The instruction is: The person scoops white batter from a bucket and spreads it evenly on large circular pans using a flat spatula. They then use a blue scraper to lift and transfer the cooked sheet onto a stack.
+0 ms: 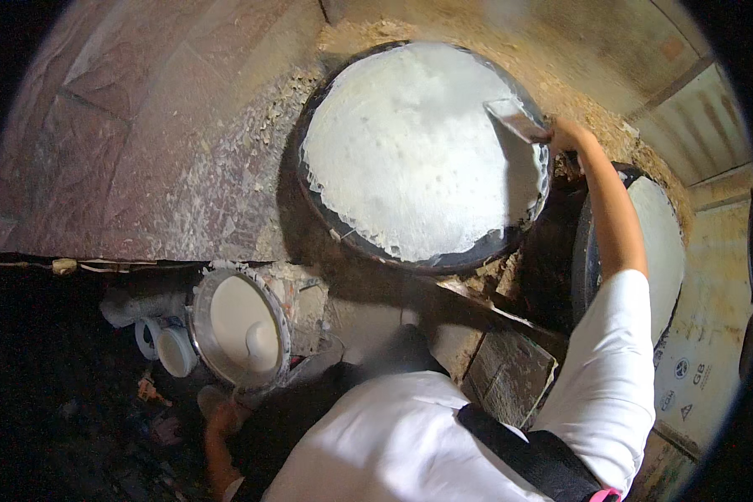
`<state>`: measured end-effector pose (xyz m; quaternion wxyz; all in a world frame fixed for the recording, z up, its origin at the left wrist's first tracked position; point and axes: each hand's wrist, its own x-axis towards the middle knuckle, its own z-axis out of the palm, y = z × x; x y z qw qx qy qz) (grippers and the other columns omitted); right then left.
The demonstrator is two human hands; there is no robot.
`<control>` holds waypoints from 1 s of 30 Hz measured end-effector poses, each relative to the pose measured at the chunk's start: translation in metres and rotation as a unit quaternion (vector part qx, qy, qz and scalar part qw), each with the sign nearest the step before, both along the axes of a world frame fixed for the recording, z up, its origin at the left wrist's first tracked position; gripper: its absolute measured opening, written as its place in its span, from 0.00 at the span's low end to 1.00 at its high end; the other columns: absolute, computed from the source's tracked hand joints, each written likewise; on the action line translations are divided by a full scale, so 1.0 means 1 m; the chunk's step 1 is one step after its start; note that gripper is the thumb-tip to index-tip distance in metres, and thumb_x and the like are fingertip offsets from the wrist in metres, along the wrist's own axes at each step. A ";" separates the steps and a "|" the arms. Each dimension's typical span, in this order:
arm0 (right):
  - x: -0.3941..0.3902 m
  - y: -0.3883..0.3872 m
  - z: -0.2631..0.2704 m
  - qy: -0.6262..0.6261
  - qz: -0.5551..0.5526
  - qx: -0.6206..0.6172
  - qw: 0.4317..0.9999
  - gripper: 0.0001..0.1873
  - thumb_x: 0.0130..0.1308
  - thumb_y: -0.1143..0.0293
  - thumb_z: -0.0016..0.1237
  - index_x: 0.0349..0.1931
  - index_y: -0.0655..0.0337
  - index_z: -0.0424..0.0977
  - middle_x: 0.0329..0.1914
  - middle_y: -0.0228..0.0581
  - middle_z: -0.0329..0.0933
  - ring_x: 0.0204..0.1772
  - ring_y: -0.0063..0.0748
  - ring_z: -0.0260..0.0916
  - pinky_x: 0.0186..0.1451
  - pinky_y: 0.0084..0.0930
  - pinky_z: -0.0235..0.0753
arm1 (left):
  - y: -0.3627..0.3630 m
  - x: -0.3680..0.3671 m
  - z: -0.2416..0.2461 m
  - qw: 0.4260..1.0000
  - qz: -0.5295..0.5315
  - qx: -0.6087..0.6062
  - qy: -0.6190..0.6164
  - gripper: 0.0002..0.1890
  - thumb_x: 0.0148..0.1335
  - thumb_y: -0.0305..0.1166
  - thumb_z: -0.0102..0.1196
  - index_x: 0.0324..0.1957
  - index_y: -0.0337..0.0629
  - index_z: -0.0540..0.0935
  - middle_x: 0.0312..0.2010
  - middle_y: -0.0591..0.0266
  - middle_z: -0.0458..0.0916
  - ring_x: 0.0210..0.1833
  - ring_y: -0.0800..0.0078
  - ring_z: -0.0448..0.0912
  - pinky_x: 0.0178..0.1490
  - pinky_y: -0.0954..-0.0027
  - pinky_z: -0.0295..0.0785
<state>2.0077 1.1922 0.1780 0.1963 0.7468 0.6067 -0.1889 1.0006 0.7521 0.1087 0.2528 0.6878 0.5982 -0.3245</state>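
My right hand (pixel 568 135) grips a flat scraper (pixel 516 119) at the right edge of a large round griddle (pixel 452 262). The scraper's blade rests against a wide white layer of batter (pixel 408 150) that covers most of the griddle; dark metal shows along the near rim. My left hand (pixel 228 415) hangs low at the left, in shadow, just below a bucket (pixel 194 339). A dim rounded shape lies against its fingers, and I cannot tell whether they hold it. Pale liquid batter (pixel 238 317) stands in the bucket, with a rounded ladle-like shape (pixel 262 342) partly sunk in it.
A second round griddle (pixel 656 245) with a pale surface sits at the right, partly behind my right arm. A stained sheet-covered surface (pixel 132 163) spreads to the left. Beside the bucket stands a small white tub (pixel 177 352). A dark square panel (pixel 508 373) lies before me.
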 end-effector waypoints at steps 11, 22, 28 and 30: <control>-0.125 -0.255 -0.058 0.064 -0.124 0.126 0.982 0.26 0.36 0.73 0.56 0.44 0.58 0.76 0.33 0.55 0.77 0.39 0.50 0.76 0.44 0.35 0.76 | 0.071 0.018 0.028 0.735 0.598 -0.075 -0.310 0.11 0.62 0.38 0.52 0.34 0.40 0.77 0.13 0.71 0.65 0.12 0.81 0.60 0.14 0.76 0.54; -0.343 -0.376 -0.037 0.215 -0.195 0.228 0.929 0.28 0.46 0.77 0.48 0.54 0.60 0.70 0.48 0.47 0.75 0.41 0.44 0.76 0.44 0.32 0.74 | 0.031 -0.066 0.004 0.802 0.512 0.001 -0.307 0.08 0.59 0.36 0.54 0.35 0.43 0.78 0.13 0.69 0.66 0.10 0.81 0.60 0.13 0.76 0.53; -0.562 -0.402 -0.098 0.485 -0.032 0.118 0.866 0.28 0.45 0.73 0.52 0.52 0.55 0.71 0.47 0.45 0.76 0.46 0.41 0.75 0.48 0.34 0.72 | -0.005 -0.103 -0.019 0.848 0.434 0.038 -0.302 0.10 0.61 0.35 0.51 0.27 0.41 0.76 0.12 0.69 0.66 0.11 0.81 0.61 0.13 0.75 0.55; -0.642 -0.379 -0.136 0.515 -0.043 0.063 0.854 0.25 0.49 0.75 0.49 0.52 0.59 0.71 0.49 0.46 0.75 0.49 0.40 0.74 0.51 0.31 0.71 | -0.013 -0.111 -0.022 0.867 0.357 0.049 -0.344 0.11 0.61 0.36 0.52 0.25 0.41 0.74 0.12 0.69 0.65 0.10 0.82 0.60 0.13 0.75 0.54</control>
